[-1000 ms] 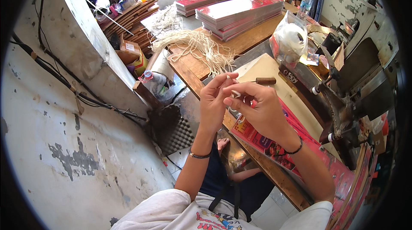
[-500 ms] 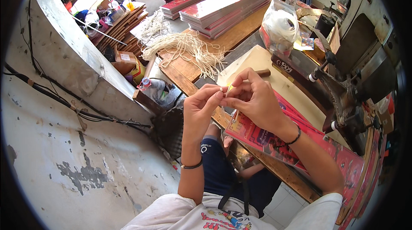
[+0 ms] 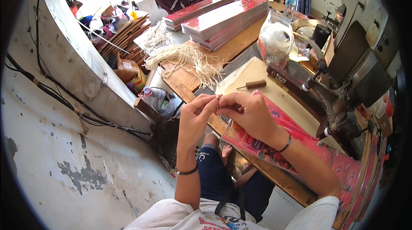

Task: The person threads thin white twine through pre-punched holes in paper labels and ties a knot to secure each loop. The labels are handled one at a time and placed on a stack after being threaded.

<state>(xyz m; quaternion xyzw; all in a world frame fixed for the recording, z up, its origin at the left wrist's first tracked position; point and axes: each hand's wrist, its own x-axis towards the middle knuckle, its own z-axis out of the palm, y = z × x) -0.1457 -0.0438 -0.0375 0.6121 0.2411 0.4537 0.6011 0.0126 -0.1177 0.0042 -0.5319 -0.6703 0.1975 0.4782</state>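
Note:
Above the table's near edge, my left hand (image 3: 198, 112) and my right hand (image 3: 249, 114) meet with their fingertips pinched together. Between them is a thin white string (image 3: 219, 97), mostly hidden by the fingers. Below and right of my right hand lie red printed sheets (image 3: 244, 137) with a glossy surface. An awl (image 3: 256, 84) with a brown wooden handle rests on a cream board (image 3: 240, 73) just beyond my hands. A loose bundle of off-white strings (image 3: 193, 65) spreads over the wooden table farther off.
Tall stacks of red printed sheets (image 3: 227, 26) stand at the far side. A plastic bag (image 3: 277, 39) and a water bottle (image 3: 290, 1) are beyond the board. A heavy metal machine (image 3: 339, 88) stands at right. A peeling wall (image 3: 81, 144) borders the left. People stand at the back.
My fingertips have drawn closer together, and the yellow-green bit at my right fingers no longer shows. The awl, partly covered before, is now in full view. The view has shifted slightly.

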